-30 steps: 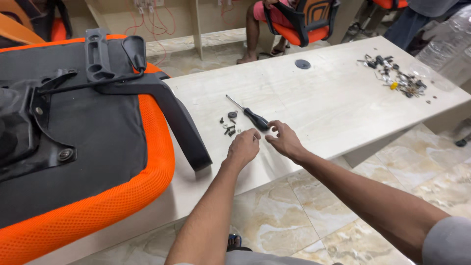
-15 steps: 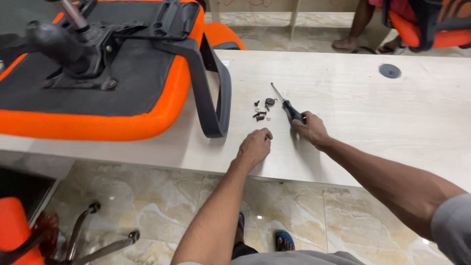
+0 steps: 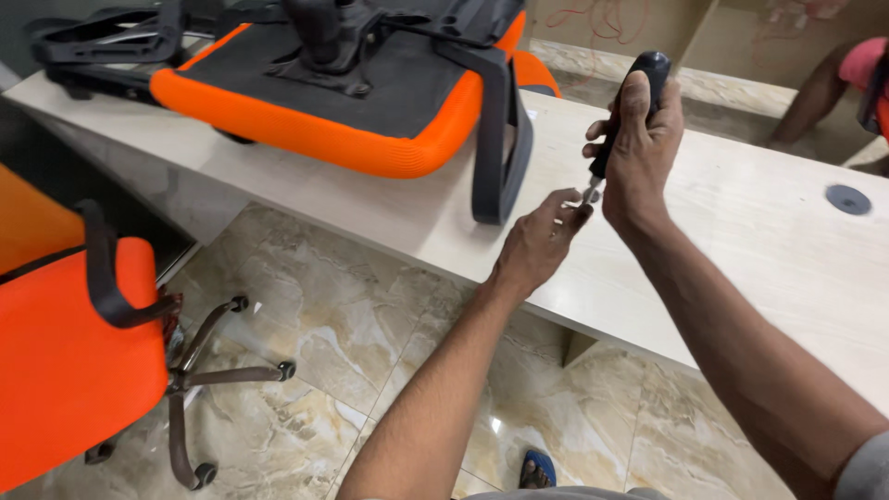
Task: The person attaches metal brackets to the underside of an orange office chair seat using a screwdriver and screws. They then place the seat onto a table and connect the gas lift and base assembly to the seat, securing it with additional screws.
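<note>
Above the pale wooden worktop (image 3: 741,222), our right hand (image 3: 639,148) clenched the black-handled screwdriver (image 3: 630,102) upright while our left hand (image 3: 537,245) pinched its tip, steadying it.

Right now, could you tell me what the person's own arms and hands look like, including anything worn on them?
Both arms are bare from the elbow down. The left hand and right hand wear no gloves, and no rings or watch are visible. A grey sleeve shows at the right upper arm; the left arm shows no sleeve in view.
</note>
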